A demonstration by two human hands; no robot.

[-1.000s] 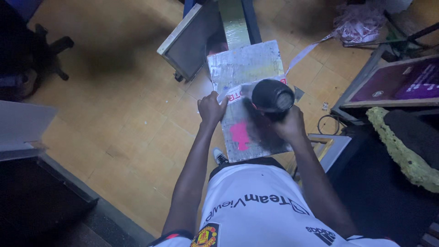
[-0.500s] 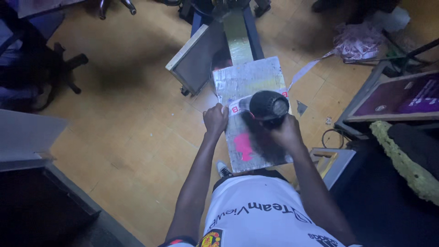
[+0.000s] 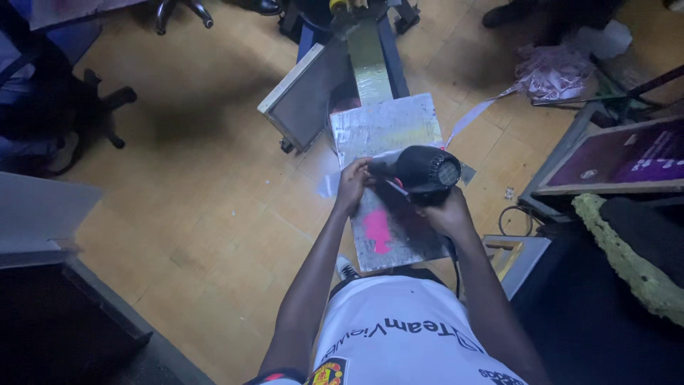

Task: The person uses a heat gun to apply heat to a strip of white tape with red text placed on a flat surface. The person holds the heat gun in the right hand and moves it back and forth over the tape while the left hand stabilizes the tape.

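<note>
Both hands have slid down the board (image 3: pixel 388 182) since before — the right hand (image 3: pixel 447 212) is wrapped tight round a black dryer (image 3: pixel 425 170) over it, the left hand (image 3: pixel 354 182) pinches a white strip (image 3: pixel 338 180) there, and the pink patch (image 3: pixel 377 229) looks partly dried

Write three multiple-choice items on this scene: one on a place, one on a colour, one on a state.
1. Where is the hair dryer?
A. over the platen
B. on the floor
C. on the chair
2. What colour is the patch on the platen?
A. green
B. pink
C. blue
3. How does the right hand stand?
A. open and flat
B. closed on the dryer's handle
C. out of view

Key: 1 A, the dryer hangs above the board; 2 B, the blot is bright pink; 3 B, its fingers wrap the handle while the left hand touches the platen's paper strip.
</note>
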